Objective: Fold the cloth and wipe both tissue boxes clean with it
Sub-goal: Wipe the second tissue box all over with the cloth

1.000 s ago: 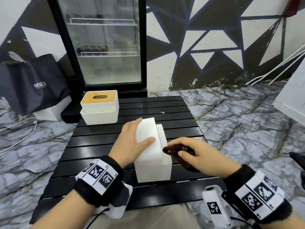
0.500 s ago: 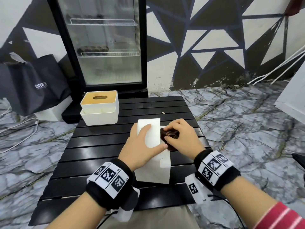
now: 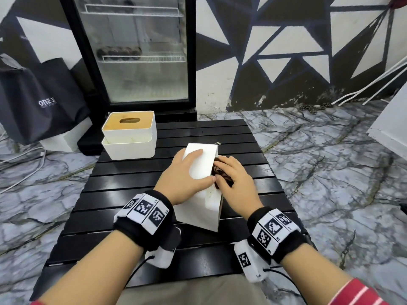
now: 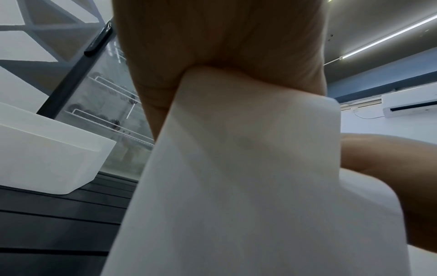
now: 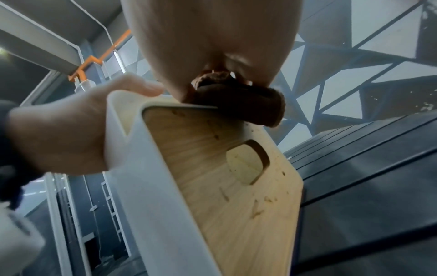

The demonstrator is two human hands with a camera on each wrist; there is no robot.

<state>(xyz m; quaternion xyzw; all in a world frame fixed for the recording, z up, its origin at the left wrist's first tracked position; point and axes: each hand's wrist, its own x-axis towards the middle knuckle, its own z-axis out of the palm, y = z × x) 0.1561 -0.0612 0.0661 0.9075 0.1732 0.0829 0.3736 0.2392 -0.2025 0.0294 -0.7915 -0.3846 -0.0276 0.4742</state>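
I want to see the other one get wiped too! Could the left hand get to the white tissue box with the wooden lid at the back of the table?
Probably yes, once freed: the left hand now holds the tipped white tissue box, and only bare black slatted table lies before the wooden-lidded white box.

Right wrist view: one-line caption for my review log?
Right hand presses brown cloth onto tipped tissue box's wooden lid.

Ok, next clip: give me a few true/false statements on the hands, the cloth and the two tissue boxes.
1. The left hand holds the tipped tissue box. True.
2. The right hand presses a white cloth on it. False: the cloth is dark brown.
3. The second tissue box stands upright at the table's far left. True.
4. The tipped box's wooden lid is spotless. False: specks dot it.
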